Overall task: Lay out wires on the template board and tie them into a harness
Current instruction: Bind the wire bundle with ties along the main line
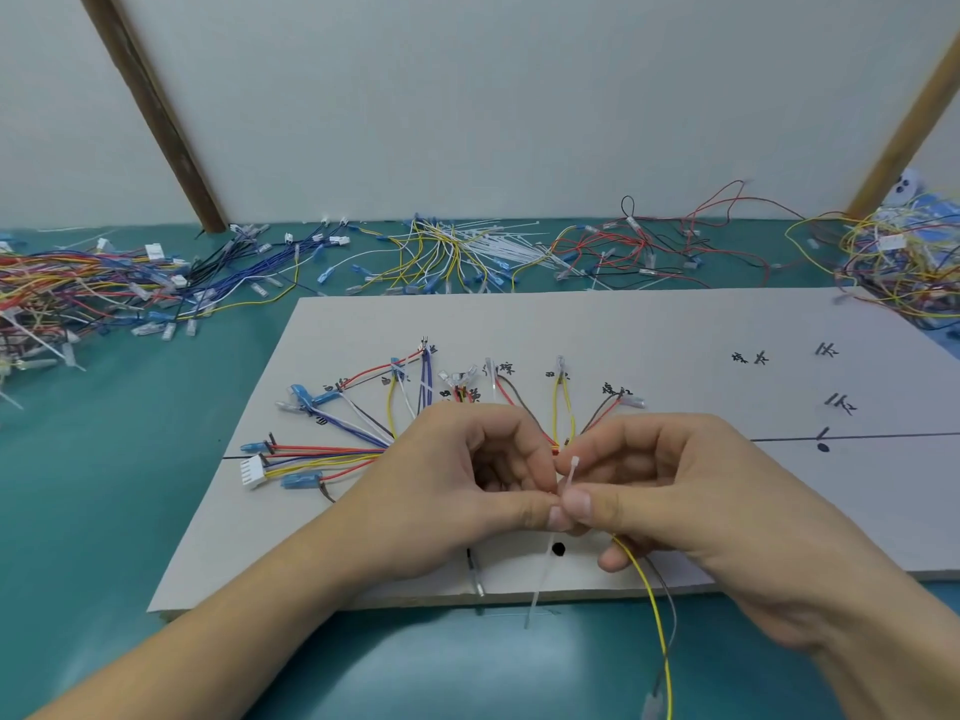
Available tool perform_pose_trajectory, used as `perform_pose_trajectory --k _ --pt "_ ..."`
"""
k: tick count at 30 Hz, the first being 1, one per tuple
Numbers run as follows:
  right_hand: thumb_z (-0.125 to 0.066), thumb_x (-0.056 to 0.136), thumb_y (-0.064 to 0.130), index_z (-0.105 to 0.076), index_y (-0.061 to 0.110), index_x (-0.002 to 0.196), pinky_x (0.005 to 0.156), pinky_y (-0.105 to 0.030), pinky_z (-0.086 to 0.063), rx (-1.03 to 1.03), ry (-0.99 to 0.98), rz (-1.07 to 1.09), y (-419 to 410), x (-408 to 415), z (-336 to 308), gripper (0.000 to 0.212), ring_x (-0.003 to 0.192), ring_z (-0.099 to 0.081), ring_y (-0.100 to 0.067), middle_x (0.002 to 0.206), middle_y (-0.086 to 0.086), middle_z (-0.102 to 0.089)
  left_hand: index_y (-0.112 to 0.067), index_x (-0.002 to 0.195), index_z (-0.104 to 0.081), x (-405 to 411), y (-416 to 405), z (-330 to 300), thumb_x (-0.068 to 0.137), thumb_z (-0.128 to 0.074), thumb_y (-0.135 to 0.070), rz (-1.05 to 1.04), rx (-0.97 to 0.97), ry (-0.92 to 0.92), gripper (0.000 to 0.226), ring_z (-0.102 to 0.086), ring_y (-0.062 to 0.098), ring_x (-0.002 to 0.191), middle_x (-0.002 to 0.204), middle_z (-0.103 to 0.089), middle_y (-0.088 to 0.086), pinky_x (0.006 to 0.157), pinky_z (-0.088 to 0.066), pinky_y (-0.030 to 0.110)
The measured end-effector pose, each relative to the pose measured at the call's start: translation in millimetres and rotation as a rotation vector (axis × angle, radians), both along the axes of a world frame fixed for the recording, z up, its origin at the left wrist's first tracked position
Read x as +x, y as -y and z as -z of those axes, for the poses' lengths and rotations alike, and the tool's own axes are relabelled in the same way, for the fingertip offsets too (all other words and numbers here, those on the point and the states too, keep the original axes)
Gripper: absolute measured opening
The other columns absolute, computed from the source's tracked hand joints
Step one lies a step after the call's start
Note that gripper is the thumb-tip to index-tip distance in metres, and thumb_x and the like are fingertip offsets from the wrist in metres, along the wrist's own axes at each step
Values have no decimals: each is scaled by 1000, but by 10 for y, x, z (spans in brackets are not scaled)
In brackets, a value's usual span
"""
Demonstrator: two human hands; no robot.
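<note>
A grey template board [675, 345] with hand-written marks lies on the green table. Coloured wires [332, 452] fan out over its left half toward blue terminals and a white connector [253, 472]. They gather into a bundle hidden behind my hands. My left hand [457, 480] and my right hand [670, 485] meet over the bundle, and both pinch a white cable tie [571, 472] between thumb and fingers. The tie's tail [540, 579] hangs down past the board's front edge. A yellow wire [655, 615] and a grey one trail down from under my right hand.
Loose wire heaps lie along the back of the table: multicoloured [78, 288] at left, blue and yellow [431, 257] in the middle, red and black [654, 241], yellow [904, 262] at right. Spare white cable ties [509, 252] lie among them. A white wall stands behind.
</note>
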State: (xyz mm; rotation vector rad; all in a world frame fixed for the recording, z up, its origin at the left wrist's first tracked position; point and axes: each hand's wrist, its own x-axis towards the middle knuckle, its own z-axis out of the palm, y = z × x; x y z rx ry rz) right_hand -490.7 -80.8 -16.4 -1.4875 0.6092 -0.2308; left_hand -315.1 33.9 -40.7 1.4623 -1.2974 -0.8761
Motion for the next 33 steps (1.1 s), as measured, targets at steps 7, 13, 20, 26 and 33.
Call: perform_pose_trajectory --k 7,13,20,26,33 --pt "-88 63 15 -80 18 90 64 -26 -58 35 -75 -49 3 -52 19 28 80 -73 -17 94 -10 -79 -24 75 -64 -11 -4 -3 75 -91 -10 14 10 51 30 -59 3 61 70 -72 -3 60 -43 12" --pt "-79 79 -4 -81 10 87 61 -21 -59 129 -50 25 46 -12 52 17 72 -73 -21 92 -20 -78 -17 83 -72 9 -14 -4 83 -83 -5 104 -5 -13 16 -63 3 69 77 -75 -3 65 -45 14" --pt "-83 58 4 -75 -6 94 56 -20 -59 328 -33 87 58 -18 62 38 75 -77 -25 97 -24 -77 -36 87 -77 21 -31 37 80 -78 -6 67 -32 116 31 -50 6 60 69 -66 -8 58 -40 17" --pt "-80 72 -2 -80 4 84 50 -19 -57 315 -70 95 54 -28 56 13 63 -72 -19 81 -20 -76 -39 87 -74 -24 -43 31 76 -86 -19 20 -93 257 26 -56 7 63 78 -71 -4 57 -44 20" --pt "-84 69 25 -82 12 97 42 -18 -39 179 -30 125 -39 -65 129 30 53 -49 -12 76 -8 -69 -24 82 -80 -17 -56 8 78 -90 -21 3 -73 169 12 -49 5 59 70 -70 -2 57 -38 17"
